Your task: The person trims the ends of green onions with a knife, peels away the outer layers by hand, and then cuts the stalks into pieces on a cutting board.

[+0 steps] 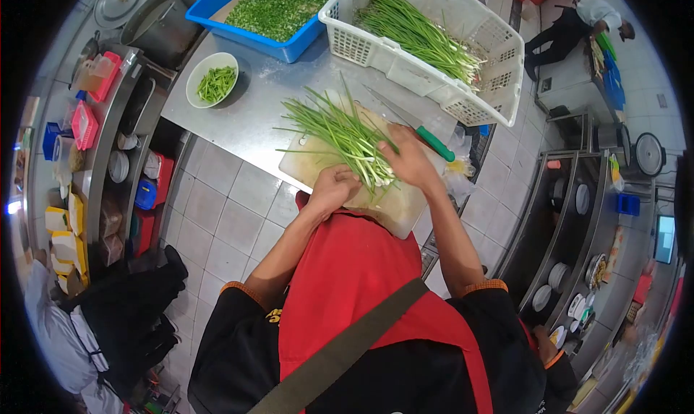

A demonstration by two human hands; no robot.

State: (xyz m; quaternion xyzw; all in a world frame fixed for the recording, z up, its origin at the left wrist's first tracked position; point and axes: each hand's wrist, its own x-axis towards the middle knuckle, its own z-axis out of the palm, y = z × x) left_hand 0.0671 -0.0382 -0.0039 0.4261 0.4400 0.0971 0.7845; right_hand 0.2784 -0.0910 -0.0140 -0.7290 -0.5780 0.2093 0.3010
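A loose bunch of spring onions (pixel 340 128) lies across a worn cutting board (pixel 307 167), white ends toward me and green tops pointing away to the left. My left hand (pixel 336 188) curls against the near left side of the bunch, close to the white ends. On the other side, my right hand (pixel 410 156) has its bent fingers and thumb around the bunch's right edge. Some fingertips of both hands are hidden by the stalks. Just past my right hand, a knife with a green handle (pixel 436 145) rests at the board's far edge, blade pointing away left.
Beyond the board stand a white plastic crate (pixel 426 78) of spring onions and a blue tub (pixel 289 51) of chopped greens. A white bowl (pixel 194 88) of cut greens sits left on the steel table (pixel 253 117). Shelves flank both sides; other people are at left and far right.
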